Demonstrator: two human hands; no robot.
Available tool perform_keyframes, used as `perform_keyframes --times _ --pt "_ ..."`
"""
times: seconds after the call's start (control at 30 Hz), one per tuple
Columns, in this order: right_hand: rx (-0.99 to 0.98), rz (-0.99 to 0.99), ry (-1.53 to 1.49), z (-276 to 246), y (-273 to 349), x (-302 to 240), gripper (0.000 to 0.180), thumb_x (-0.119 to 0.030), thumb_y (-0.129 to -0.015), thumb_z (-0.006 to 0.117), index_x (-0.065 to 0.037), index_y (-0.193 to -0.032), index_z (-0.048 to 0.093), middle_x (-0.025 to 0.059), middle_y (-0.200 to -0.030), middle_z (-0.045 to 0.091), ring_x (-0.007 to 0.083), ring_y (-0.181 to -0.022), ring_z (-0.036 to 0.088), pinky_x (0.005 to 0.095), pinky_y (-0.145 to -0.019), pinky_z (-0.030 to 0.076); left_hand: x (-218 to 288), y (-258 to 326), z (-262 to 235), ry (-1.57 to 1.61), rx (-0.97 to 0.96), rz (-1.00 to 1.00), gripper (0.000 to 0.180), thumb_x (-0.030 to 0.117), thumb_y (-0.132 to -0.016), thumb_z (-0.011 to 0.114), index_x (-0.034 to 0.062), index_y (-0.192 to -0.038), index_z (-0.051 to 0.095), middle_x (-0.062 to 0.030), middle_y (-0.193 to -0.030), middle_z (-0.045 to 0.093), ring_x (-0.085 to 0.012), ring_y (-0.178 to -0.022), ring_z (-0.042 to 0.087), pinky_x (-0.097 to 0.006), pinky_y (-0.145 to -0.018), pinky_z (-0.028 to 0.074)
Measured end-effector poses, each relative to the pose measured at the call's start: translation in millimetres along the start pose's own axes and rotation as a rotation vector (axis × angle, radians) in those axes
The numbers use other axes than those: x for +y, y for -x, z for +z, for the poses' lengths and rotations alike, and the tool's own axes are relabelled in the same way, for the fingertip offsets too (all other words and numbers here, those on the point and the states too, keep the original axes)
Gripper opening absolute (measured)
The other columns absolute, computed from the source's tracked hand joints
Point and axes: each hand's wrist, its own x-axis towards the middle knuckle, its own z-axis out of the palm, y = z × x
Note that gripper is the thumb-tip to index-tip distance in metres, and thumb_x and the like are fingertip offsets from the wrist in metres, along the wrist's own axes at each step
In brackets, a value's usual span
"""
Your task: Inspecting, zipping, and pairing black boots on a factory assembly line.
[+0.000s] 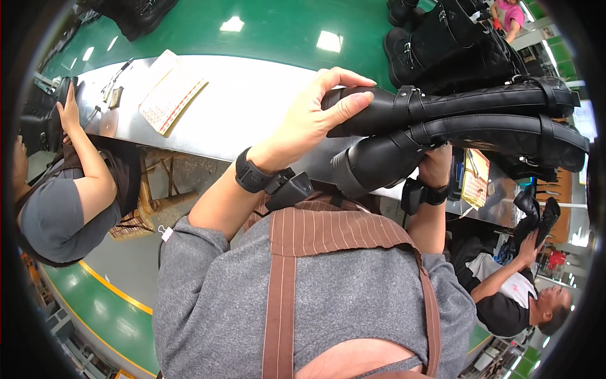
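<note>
Two tall black leather boots with buckled straps and quilted shafts lie side by side in front of me, toes to the left and shafts to the right. My left hand [319, 110] grips the toe of the far boot [379, 104], thumb and forefinger over its front. The near boot [385, 158] is tilted, its ridged sole edge facing my body. Under its ankle my right hand [435, 167] holds it from below; most of those fingers are hidden behind the leather.
A pale metal bench [233, 88] carries a paper booklet [170, 95] and small tools [115, 95]. More black boots [442, 47] stand on the green surface [278, 31] behind. Co-workers handle footwear at the left [69, 189] and right [505, 284]. Another booklet [475, 180] lies right.
</note>
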Motion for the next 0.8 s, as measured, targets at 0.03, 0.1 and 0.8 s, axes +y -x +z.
perform_keyframes --times 0.03,0.1,0.8 --pt "-0.036 -0.036 -0.029 1 -1 1 0.042 0.002 -0.081 0.065 0.001 -0.121 0.056 0.0087 -0.117 0.062 0.0192 -0.106 0.059 0.0338 -0.095 0.047 1 0 0 -0.038 0.008 0.016 0.041 0.023 -0.092 0.065 0.0055 -0.127 0.053 -0.0064 -0.119 0.059 -0.0141 -0.112 0.055 -0.032 -0.101 0.042" --pt "-0.01 -0.019 -0.002 2 -1 3 0.04 0.0 -0.082 0.064 0.001 -0.121 0.056 0.0095 -0.117 0.062 0.0197 -0.107 0.059 0.0341 -0.096 0.047 4 2 0 -0.044 -0.028 0.059 0.042 0.022 -0.091 0.066 0.0053 -0.127 0.053 -0.0068 -0.121 0.059 -0.0144 -0.114 0.054 -0.032 -0.102 0.042" --pt "-0.232 0.044 0.263 16 -27 -19 0.033 -0.02 -0.094 0.058 -0.005 -0.122 0.048 0.0186 -0.133 0.051 0.028 -0.125 0.049 0.0429 -0.106 0.041 -13 12 -17 0.541 -0.03 -0.043 0.061 0.045 -0.1 0.04 0.003 -0.144 0.032 -0.013 -0.14 0.044 -0.0257 -0.125 0.048 -0.037 -0.108 0.037"
